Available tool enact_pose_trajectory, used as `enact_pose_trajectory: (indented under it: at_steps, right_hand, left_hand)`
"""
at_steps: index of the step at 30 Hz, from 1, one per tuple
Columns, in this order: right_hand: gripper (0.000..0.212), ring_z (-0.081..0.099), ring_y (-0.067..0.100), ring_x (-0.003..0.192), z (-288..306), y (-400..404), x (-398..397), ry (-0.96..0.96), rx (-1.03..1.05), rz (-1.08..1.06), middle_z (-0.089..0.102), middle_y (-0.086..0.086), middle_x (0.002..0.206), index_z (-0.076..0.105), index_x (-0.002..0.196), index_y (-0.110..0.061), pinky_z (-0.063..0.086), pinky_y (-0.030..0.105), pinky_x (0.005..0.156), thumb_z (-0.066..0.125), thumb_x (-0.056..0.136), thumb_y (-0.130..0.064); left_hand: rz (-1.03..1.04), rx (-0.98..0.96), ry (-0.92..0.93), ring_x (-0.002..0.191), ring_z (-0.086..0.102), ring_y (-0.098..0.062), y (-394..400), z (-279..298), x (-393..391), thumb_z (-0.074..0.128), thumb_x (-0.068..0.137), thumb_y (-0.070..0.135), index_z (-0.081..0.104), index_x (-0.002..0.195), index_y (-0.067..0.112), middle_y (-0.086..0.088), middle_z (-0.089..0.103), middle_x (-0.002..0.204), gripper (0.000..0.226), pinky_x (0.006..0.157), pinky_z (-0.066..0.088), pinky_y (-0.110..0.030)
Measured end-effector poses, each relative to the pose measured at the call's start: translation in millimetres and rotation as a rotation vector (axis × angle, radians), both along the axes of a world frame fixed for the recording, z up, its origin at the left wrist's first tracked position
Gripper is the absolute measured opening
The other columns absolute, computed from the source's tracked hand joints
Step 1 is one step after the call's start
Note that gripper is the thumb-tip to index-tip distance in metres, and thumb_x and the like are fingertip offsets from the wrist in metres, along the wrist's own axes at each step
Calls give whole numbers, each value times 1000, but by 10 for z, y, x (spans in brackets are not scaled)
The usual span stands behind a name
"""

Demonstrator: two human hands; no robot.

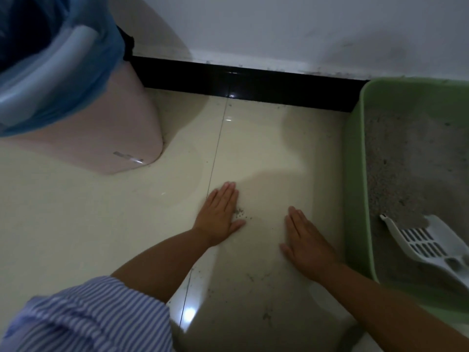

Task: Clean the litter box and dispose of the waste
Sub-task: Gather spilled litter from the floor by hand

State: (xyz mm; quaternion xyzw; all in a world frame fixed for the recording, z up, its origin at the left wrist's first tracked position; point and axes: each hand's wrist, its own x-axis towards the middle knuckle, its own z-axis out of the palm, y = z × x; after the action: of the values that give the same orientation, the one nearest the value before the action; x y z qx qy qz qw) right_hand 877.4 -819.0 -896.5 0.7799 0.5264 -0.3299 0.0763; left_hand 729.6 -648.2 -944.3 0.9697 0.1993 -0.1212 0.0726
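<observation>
Both hands lie flat, fingers straight and together, palms down on the glossy cream floor tiles (253,153). A small cluster of grey litter granules (239,215) sits just beside the left hand (220,214), between it and the right hand (308,243). Right of the right hand stands the green plastic litter box (355,189), holding grey litter and a white slotted scoop (426,243). Beyond the left hand stands a pink bin with a blue bag liner (76,97).

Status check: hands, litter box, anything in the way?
Left hand and right hand flat on floor, sweeping spilled litter. Scoop lies in green litter box. Lined bin left, path clear.
</observation>
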Motion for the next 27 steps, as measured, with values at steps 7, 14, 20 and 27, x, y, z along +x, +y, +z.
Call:
enact_pose_trajectory:
  at_steps: [7,14,20,27]
  right_hand:
    - [141,-1,30,146,-12,22,22,13,-10,-16,-6,19,156,6,147,0,-12,25,106,-45,37,-72]
    - [82,7,30,146,22,-15,-47,0,70,-136,4,21,155,12,145,3,-3,22,111,3,82,-48]
    - [117,0,27,142,-170,-107,-166,18,140,-212,11,20,154,21,144,2,-7,26,112,-23,68,-75]
    - [74,45,46,125,-185,492,-614,85,193,-216,45,31,135,49,126,12,25,49,104,20,88,-45]
  left_hand:
    - [-82,-73,-28,142,21,-29,-130,91,200,-7,80,54,24,145,0,-17,18,154,90,115,9,-32]
    - [-321,-226,-30,121,55,-27,-250,165,-90,-2,97,48,49,130,0,-17,56,131,77,103,38,-28]
    - [-243,-97,-91,128,30,-27,-67,91,-518,6,93,61,31,135,1,-21,55,130,78,115,2,-25]
    - [-128,3,-64,143,-18,-17,-82,-21,-1083,4,86,72,-12,147,6,-22,47,136,91,116,-6,-28]
